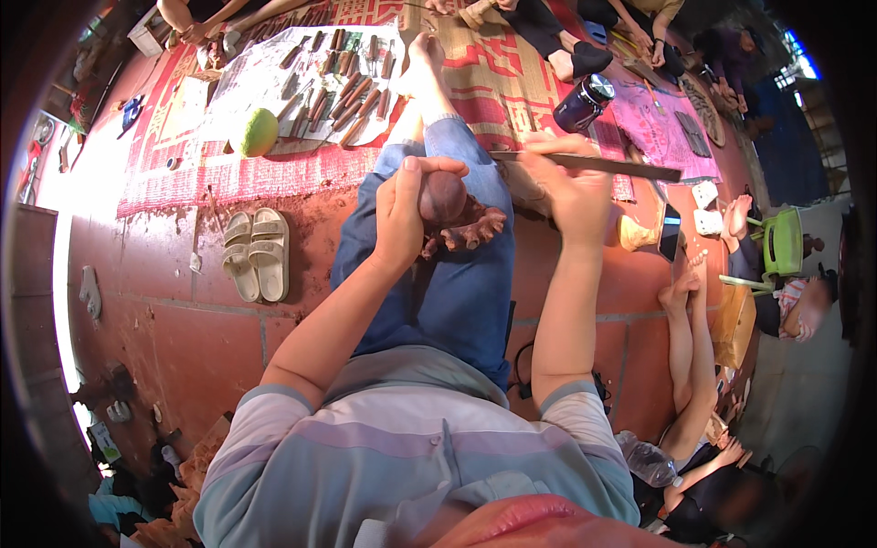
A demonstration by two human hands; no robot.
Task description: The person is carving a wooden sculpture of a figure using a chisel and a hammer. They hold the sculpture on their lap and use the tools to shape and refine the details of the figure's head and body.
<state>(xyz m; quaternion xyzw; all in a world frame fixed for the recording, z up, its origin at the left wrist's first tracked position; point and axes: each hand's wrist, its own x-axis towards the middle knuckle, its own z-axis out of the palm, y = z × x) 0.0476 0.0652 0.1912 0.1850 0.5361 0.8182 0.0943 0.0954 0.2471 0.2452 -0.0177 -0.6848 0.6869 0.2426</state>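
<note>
My left hand is wrapped around a brown wood carving above my lap. A smooth round ball forms its upper part, and a knobbly, root-like base juts out to the right. My left thumb and fingers press along the ball's left side and top. Off to the right, my right hand grips a long, flat, dark metal file. The file points rightward, roughly level, and is apart from the carving. Part of the file is hidden behind my right fingers.
Wooden-handled carving tools lie in rows on a white sheet over a red patterned mat. Nearby are a green fruit, beige sandals, a dark bottle and a phone. Other people sit around the far side and right.
</note>
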